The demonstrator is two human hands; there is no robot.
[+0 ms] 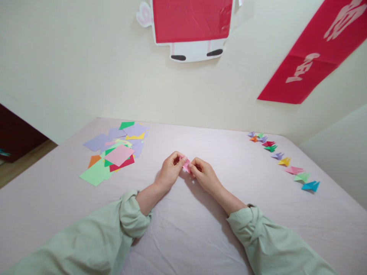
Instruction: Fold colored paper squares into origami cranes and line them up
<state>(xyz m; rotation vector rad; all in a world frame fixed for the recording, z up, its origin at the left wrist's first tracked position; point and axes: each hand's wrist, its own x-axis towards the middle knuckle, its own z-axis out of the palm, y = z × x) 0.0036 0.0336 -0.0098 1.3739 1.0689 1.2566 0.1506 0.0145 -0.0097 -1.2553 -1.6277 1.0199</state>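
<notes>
Between my two hands is a small folded piece of pink paper (186, 165), held up over the middle of the cloth-covered surface. My left hand (171, 170) pinches its upper left part between thumb and fingers. On its right side, my right hand (205, 173) grips it the same way, fingertips close to those of the left. Fingers cover much of the paper, so its exact folded shape cannot be made out.
A loose pile of coloured paper sheets (119, 154) lies to the left. Along the right runs a slanting row of several small folded paper figures (284, 162). The pale pink cloth (183, 236) meets a wall with red decorations (195, 21) at the back.
</notes>
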